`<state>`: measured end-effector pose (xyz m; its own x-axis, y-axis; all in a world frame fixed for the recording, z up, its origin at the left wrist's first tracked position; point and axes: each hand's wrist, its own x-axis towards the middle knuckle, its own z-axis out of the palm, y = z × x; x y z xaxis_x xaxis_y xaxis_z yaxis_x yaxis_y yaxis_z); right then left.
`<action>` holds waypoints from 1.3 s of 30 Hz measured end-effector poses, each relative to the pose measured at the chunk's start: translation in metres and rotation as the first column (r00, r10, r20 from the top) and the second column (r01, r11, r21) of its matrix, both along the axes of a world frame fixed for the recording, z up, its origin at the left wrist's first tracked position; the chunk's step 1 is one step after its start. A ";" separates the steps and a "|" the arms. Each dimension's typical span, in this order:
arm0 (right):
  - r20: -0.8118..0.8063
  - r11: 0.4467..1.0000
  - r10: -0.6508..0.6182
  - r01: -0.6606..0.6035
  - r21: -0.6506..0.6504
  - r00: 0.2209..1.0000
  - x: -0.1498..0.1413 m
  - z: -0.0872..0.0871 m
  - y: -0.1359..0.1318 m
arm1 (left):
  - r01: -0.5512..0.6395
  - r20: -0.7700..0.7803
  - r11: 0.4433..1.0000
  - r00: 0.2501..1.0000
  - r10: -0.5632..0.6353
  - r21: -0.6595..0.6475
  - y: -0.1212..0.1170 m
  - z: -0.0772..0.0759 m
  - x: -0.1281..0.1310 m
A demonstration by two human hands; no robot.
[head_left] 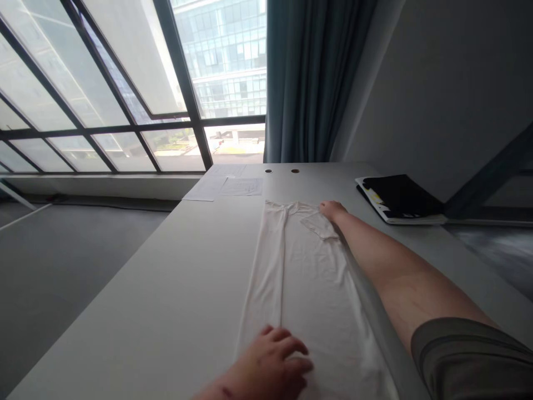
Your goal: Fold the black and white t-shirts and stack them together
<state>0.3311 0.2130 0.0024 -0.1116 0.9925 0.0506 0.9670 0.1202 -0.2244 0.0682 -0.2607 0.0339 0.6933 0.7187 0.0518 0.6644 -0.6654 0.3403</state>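
A white T-shirt (pixel 308 278) lies lengthwise on a long white table (pixel 137 294), with one sleeve folded over it. The left hand (pixel 266 364) rests open on the shirt's lower part, fingers spread, holding nothing. The right hand (pixel 332 210) is at the collar, a little curled; from this view I cannot tell if it grips the cloth. Papers (pixel 241 186) lie beyond the shirt, and a black folder (pixel 400 197) lies on the table's far right.

Thin white knit cloth with a matt finish is used for the shirt (pixel 316 289). A smooth matt white finish is given on the table (pixel 137 289). Matt paper is used for the sheets (pixel 244 186), woven cloth for the curtain (pixel 308 72), dark metal for the window frame (pixel 183 66), and glossy black plastic for the folder (pixel 400 194)
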 end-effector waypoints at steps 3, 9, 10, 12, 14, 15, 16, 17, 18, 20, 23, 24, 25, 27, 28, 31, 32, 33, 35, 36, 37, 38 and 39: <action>-0.028 0.998 0.002 -0.004 -0.064 1.000 0.025 -0.004 -0.014 | 0.286 -0.022 0.958 0.958 -0.286 -0.007 0.027 0.007 0.063; -0.120 0.995 0.035 -0.046 -0.087 0.992 0.033 -0.011 -0.017 | 0.471 -0.156 0.881 0.868 -0.470 -0.035 0.052 -0.008 0.151; -0.135 0.994 0.040 -0.054 -0.097 0.990 0.033 -0.012 -0.016 | 0.469 -0.174 0.882 0.866 -0.469 -0.045 0.054 -0.008 0.158; -0.163 0.991 0.041 -0.061 -0.118 0.986 0.032 -0.014 -0.013 | 0.477 -0.196 0.877 0.856 -0.478 -0.055 0.057 -0.007 0.166; -0.187 0.991 0.024 -0.048 -0.127 0.982 0.031 -0.014 -0.011 | 0.496 -0.211 0.866 0.842 -0.497 -0.060 0.058 -0.003 0.168; -0.199 0.991 0.012 -0.038 -0.129 0.980 0.030 -0.014 -0.010 | 0.500 -0.215 0.864 0.839 -0.500 -0.058 0.058 0.000 0.167; -0.211 0.991 0.000 -0.028 -0.130 0.978 0.029 -0.013 -0.009 | 0.501 -0.215 0.865 0.840 -0.498 -0.046 0.057 0.004 0.165; -0.224 0.991 -0.011 -0.019 -0.129 0.975 0.028 -0.012 -0.008 | 0.498 -0.208 0.867 0.846 -0.491 -0.024 0.056 0.008 0.161; -0.238 0.992 -0.020 -0.011 -0.126 0.971 0.027 -0.011 -0.007 | 0.494 -0.194 0.870 0.853 -0.484 0.003 0.054 0.012 0.156; -0.268 0.993 -0.029 -0.002 -0.116 0.963 0.024 -0.007 -0.006 | 0.479 -0.155 0.876 0.871 -0.465 0.063 0.049 0.021 0.144; -0.306 0.996 -0.020 -0.008 -0.091 0.952 0.013 0.001 -0.003 | 0.435 -0.127 0.895 0.898 -0.422 0.100 0.038 0.031 0.120; -0.314 0.997 -0.009 -0.017 -0.081 0.949 0.008 0.004 -0.002 | 0.409 -0.130 0.907 0.909 -0.396 0.096 0.034 0.034 0.111; -0.319 0.997 0.007 -0.030 -0.070 0.948 0.002 0.007 -0.001 | 0.382 -0.128 0.920 0.920 -0.370 0.085 0.029 0.035 0.101; -0.320 0.997 0.047 -0.065 -0.046 0.946 -0.013 0.014 0.001 | 0.322 -0.104 0.945 0.943 -0.316 0.048 0.020 0.036 0.080; -0.315 0.996 0.069 -0.084 -0.035 0.947 -0.022 0.017 0.002 | 0.290 -0.085 0.957 0.954 -0.287 0.027 0.015 0.036 0.069; -0.283 0.990 0.127 -0.137 -0.016 0.951 -0.053 0.025 0.004 | 0.191 -0.046 0.981 0.980 -0.192 -0.024 0.000 0.030 0.036; -0.268 0.988 0.143 -0.153 -0.016 0.953 -0.063 0.026 0.004 | 0.161 -0.043 0.986 0.986 -0.162 -0.036 -0.004 0.027 0.026; -0.251 0.986 0.158 -0.168 -0.019 0.955 -0.074 0.027 0.004 | 0.138 -0.045 0.989 0.989 -0.140 -0.050 -0.008 0.023 0.016; -0.214 0.980 0.184 -0.195 -0.030 0.959 -0.096 0.025 0.003 | 0.088 -0.066 0.992 0.993 -0.094 -0.087 -0.014 0.015 0.001; -0.193 0.978 0.195 -0.205 -0.036 0.962 -0.105 0.023 0.002 | 0.060 -0.083 0.992 0.994 -0.069 -0.109 -0.016 0.010 -0.005; -0.171 0.976 0.205 -0.215 -0.042 0.964 -0.114 0.019 0.000 | 0.035 -0.100 0.991 0.994 -0.048 -0.132 -0.017 0.007 -0.011; -0.148 0.973 0.215 -0.224 -0.050 0.965 -0.122 0.015 -0.003 | 0.020 -0.113 0.988 0.993 -0.038 -0.155 -0.019 0.003 -0.015; -0.126 0.971 0.224 -0.233 -0.059 0.966 -0.129 0.009 -0.007 | 0.016 -0.118 0.984 0.992 -0.037 -0.176 -0.020 0.000 -0.018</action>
